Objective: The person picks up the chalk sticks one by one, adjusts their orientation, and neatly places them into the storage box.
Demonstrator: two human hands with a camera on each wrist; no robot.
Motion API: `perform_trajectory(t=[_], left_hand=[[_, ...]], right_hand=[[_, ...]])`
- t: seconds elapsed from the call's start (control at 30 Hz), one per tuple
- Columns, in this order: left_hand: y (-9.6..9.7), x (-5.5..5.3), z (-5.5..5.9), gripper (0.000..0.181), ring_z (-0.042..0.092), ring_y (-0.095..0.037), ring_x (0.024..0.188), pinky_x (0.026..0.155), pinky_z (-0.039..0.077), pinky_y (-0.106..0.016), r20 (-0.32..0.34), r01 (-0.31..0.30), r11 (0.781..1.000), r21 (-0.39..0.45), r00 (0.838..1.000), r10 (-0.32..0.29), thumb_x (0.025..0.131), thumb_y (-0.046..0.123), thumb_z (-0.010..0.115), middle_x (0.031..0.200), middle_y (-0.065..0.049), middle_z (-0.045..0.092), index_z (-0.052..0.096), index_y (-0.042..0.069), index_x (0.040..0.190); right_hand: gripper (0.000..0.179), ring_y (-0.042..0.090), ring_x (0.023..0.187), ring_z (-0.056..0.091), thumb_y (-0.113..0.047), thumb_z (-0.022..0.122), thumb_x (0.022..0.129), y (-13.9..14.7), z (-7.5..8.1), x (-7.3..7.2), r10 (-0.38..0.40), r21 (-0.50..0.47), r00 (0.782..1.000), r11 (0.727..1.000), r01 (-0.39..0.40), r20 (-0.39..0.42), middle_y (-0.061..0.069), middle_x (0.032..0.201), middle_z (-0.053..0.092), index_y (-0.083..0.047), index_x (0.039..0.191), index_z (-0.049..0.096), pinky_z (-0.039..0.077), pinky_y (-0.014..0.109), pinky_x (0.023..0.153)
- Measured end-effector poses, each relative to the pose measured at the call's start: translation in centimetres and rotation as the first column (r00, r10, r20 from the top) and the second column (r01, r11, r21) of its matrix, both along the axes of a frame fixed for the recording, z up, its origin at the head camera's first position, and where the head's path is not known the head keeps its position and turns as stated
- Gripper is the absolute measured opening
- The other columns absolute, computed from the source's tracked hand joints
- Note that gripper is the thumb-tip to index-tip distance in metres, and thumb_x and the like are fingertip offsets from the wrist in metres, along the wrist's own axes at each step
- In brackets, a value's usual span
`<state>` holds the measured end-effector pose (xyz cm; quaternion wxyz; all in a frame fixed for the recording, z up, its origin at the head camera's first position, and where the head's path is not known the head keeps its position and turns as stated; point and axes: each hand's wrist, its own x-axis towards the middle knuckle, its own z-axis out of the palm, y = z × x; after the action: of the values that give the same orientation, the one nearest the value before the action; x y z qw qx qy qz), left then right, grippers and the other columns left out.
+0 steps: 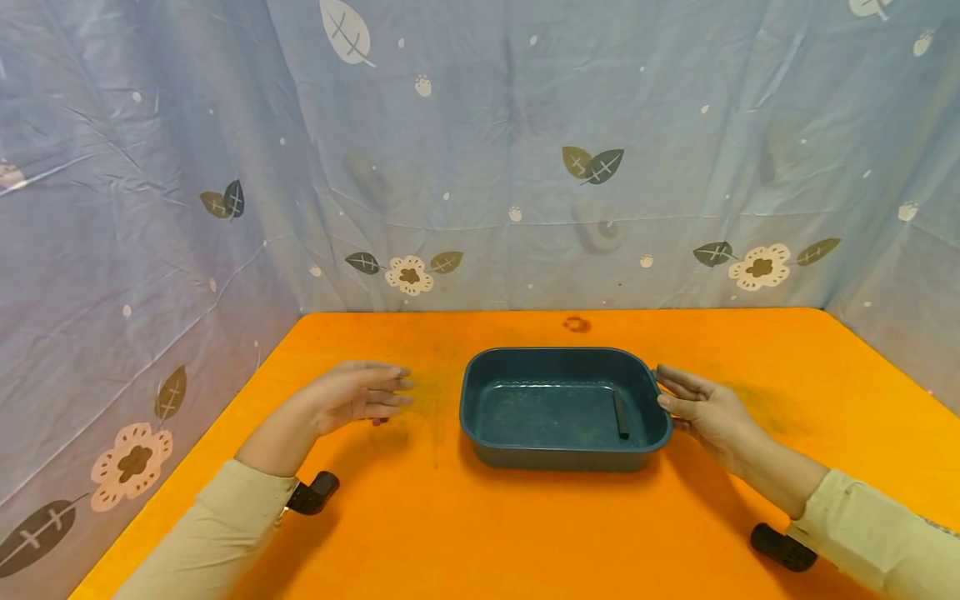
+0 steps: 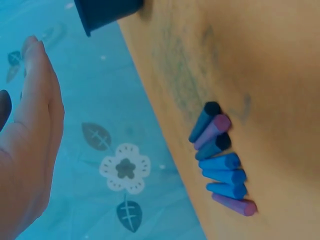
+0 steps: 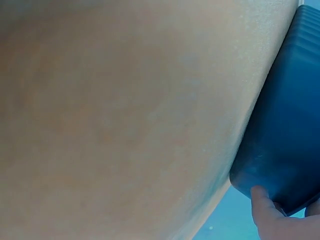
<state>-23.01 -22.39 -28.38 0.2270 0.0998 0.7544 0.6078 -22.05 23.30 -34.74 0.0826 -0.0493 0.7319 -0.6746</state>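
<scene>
A dark blue-green rectangular basin [image 1: 555, 458] with rounded corners sits on the orange table. Inside it, towards the right end, lies one dark stick [image 1: 621, 415]. My right hand [image 1: 708, 417] holds the basin's right end, thumb at the rim and fingers against the outer wall; in the right wrist view a fingertip [image 3: 259, 195] touches that wall. My left hand [image 1: 360, 396] hovers left of the basin, fingers extended and holding nothing. Below it, a row of several short crayon-like sticks [image 2: 225, 161] lies on the table, mostly hidden behind this hand in the head view.
A patterned curtain [image 1: 487, 192] hangs behind the table and along both sides. Coloured smudges mark the table top [image 1: 555, 542], with a reddish ring stain [image 1: 577, 324] near its back edge. A dark device [image 1: 313, 493] sits at each wrist.
</scene>
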Motion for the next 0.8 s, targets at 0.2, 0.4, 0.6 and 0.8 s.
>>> perform_trajectory(t=[0.2, 0.4, 0.6, 0.8], left_hand=[[-0.9, -0.1, -0.2, 0.055, 0.039, -0.045, 0.132, 0.102, 0.044, -0.044, -0.007, -0.029, 1.000, -0.007, 1.000, 0.029, 0.106, 0.020, 0.038, 0.147, -0.035, 0.029, 0.023, -0.016, 0.146], [-1.7, -0.4, -0.4, 0.056, 0.040, -0.044, 0.132, 0.101, 0.045, -0.041, -0.014, -0.052, 0.998, -0.022, 0.999, 0.051, 0.107, 0.020, 0.037, 0.147, -0.037, 0.028, 0.022, -0.016, 0.146], [-2.5, -0.7, -0.3, 0.058, 0.039, -0.043, 0.133, 0.103, 0.044, -0.042, -0.015, -0.083, 0.994, -0.070, 0.997, 0.082, 0.107, 0.021, 0.037, 0.147, -0.036, 0.028, 0.017, -0.015, 0.148], [-3.6, -1.3, -0.6, 0.057, 0.036, -0.045, 0.134, 0.105, 0.040, -0.045, -0.012, -0.122, 0.987, -0.104, 0.992, 0.122, 0.107, 0.020, 0.035, 0.148, -0.037, 0.026, 0.015, -0.016, 0.147]], right_hand=[[0.072, -0.006, 0.096, 0.058, -0.014, 0.056, 0.100, 0.0, 0.0, 0.0, 0.006, -0.005, 1.000, 1.000, -0.006, -0.005, 0.025, 0.155, 0.009, 0.004, 0.153, 0.010, 0.052, 0.023, 0.081], [0.072, -0.003, 0.096, 0.059, -0.014, 0.057, 0.100, 0.1, 0.0, 0.0, 0.004, -0.016, 1.000, 1.000, -0.004, -0.007, 0.024, 0.154, 0.010, 0.005, 0.152, 0.010, 0.053, 0.023, 0.080], [0.072, -0.005, 0.096, 0.058, -0.015, 0.057, 0.100, 0.1, -0.1, 0.0, 0.003, -0.006, 1.000, 1.000, -0.003, 0.000, 0.020, 0.155, 0.013, 0.003, 0.153, 0.011, 0.052, 0.023, 0.080], [0.073, -0.006, 0.096, 0.058, -0.015, 0.058, 0.099, 0.2, -0.1, 0.0, -0.004, -0.008, 1.000, 1.000, 0.004, 0.004, 0.014, 0.154, 0.019, 0.003, 0.153, 0.012, 0.052, 0.023, 0.080]])
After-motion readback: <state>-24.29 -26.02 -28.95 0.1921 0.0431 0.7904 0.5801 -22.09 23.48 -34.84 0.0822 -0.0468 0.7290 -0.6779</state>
